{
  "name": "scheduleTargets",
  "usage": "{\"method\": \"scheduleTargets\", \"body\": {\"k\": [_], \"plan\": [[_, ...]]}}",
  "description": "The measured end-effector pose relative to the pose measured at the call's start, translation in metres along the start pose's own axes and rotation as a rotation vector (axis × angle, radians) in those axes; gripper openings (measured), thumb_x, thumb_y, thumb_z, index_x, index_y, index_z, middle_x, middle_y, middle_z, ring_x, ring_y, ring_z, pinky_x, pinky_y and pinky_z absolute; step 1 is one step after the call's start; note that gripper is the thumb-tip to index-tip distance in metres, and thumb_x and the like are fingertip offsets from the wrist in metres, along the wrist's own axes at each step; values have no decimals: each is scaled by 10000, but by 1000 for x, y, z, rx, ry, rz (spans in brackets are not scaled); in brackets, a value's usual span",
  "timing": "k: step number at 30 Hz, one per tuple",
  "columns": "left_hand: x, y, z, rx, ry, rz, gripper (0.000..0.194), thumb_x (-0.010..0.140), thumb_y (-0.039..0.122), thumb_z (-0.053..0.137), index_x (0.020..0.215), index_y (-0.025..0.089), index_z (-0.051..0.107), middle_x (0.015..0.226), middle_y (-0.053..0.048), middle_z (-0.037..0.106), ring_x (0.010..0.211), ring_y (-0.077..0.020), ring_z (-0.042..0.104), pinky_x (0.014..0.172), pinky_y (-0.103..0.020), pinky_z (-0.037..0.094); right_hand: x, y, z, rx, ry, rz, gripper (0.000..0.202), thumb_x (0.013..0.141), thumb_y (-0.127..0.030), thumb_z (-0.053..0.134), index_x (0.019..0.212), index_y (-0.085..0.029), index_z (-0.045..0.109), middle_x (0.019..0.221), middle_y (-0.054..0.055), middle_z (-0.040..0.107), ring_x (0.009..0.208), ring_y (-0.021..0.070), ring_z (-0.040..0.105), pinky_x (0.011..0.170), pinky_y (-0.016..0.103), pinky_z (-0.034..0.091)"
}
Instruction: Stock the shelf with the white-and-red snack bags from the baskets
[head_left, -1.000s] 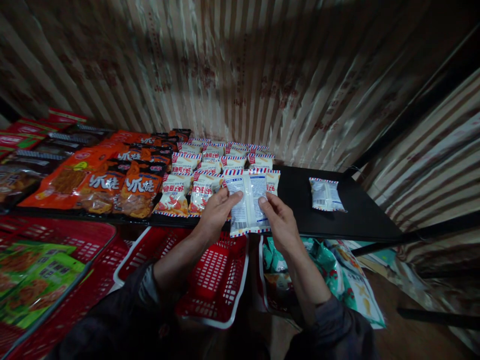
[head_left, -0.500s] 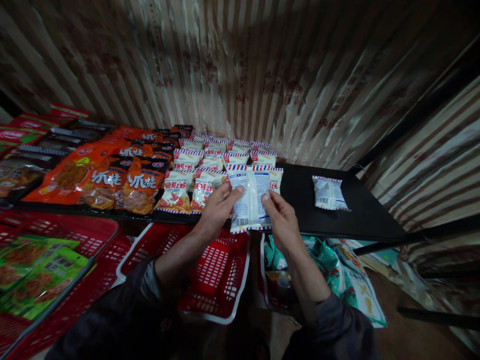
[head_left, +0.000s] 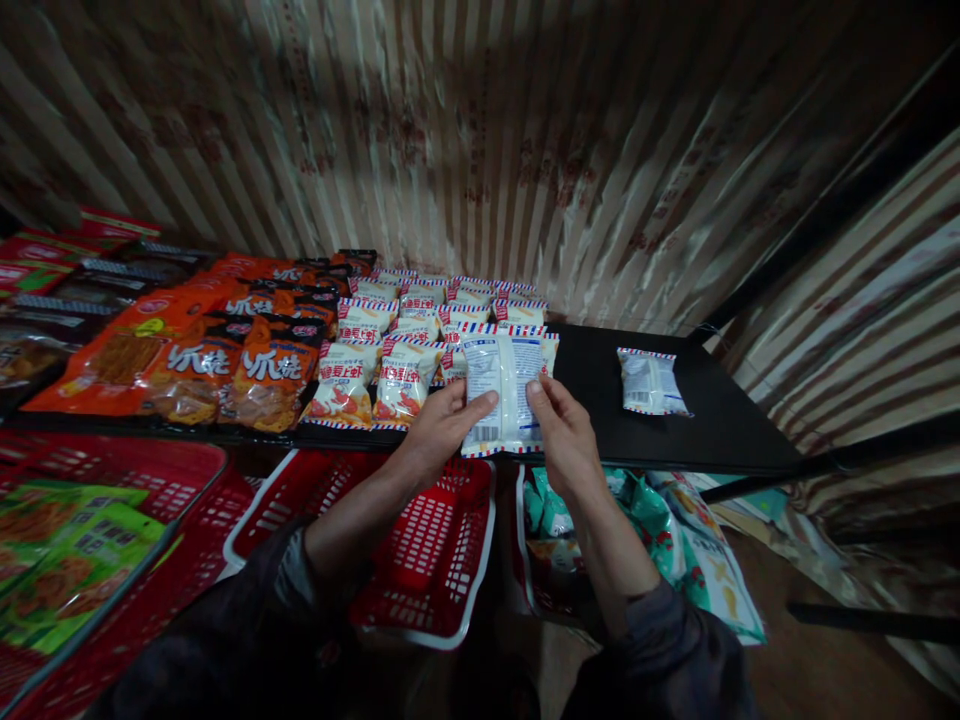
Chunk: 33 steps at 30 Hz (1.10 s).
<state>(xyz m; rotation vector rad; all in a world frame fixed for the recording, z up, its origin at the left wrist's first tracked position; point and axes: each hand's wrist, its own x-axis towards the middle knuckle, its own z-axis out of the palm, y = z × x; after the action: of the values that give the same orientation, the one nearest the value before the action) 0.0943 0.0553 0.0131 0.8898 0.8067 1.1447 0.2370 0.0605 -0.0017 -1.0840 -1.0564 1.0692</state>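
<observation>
Between left hand (head_left: 441, 428) and right hand (head_left: 571, 440), a packet (head_left: 510, 372)

Shop-like corner, rows of matching snack packets (head_left: 337, 385) and orange snack bags (head_left: 199, 365) on a black shelf (head_left: 600, 400), red perforated baskets (head_left: 420, 545) below, striped sheeting (head_left: 420, 130) behind

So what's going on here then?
A person's left hand and right hand hold a white packet between them, its text-covered back and barcode facing the camera. Rows of similar packets stand to the left on a black shelf, beside orange packets. A lone packet, also back side showing, lies apart toward the right end. Lower down, in front of the shelf, are red baskets.
</observation>
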Motion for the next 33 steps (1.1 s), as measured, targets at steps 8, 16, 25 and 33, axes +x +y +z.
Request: {"method": "scheduleTargets", "body": {"k": [8, 16, 25, 33], "plan": [[5, 1, -3, -26, 129, 76, 479, 683, 420, 774, 1065, 150, 672, 930, -87, 749, 881, -249, 698, 818, -379, 548, -7, -9, -4, -436, 93, -461, 313, 855, -375, 620, 1135, -241, 656, 1166, 82, 674, 1084, 219, 608, 951, 410, 483], [-1, 6, 2, 0, 160, 172, 470, 686, 388, 769, 1061, 150, 616, 1113, -111, 703, 1039, -266, 659, 880, -374, 536, -18, -15, 4, -745, 8, -708, 267, 912, -301, 544, 1136, -248, 679, 1149, 92, 683, 1111, 236, 602, 988, 442, 469], [-1, 6, 0, 52, 133, 244, 377, 749, 374, 724, 1019, 163, 567, 1090, -91, 679, 1015, -217, 642, 858, -322, 523, -20, -14, 4, -788, -62, -737, 409, 913, -386, 538, 1283, -216, 575, 1247, 126, 649, 1174, 258, 578, 1000, 474, 464], [-9, 12, 1, 117, 157, 264, 266, 879, 399, 548, 1048, 194, 573, 1089, -59, 629, 968, -170, 607, 704, -249, 528, -22, -11, 8, -646, -114, -516, 748, 785, -527, 663, 1414, -198, 426, 1376, 152, 548, 1206, 312, 565, 1012, 525, 465]]}}
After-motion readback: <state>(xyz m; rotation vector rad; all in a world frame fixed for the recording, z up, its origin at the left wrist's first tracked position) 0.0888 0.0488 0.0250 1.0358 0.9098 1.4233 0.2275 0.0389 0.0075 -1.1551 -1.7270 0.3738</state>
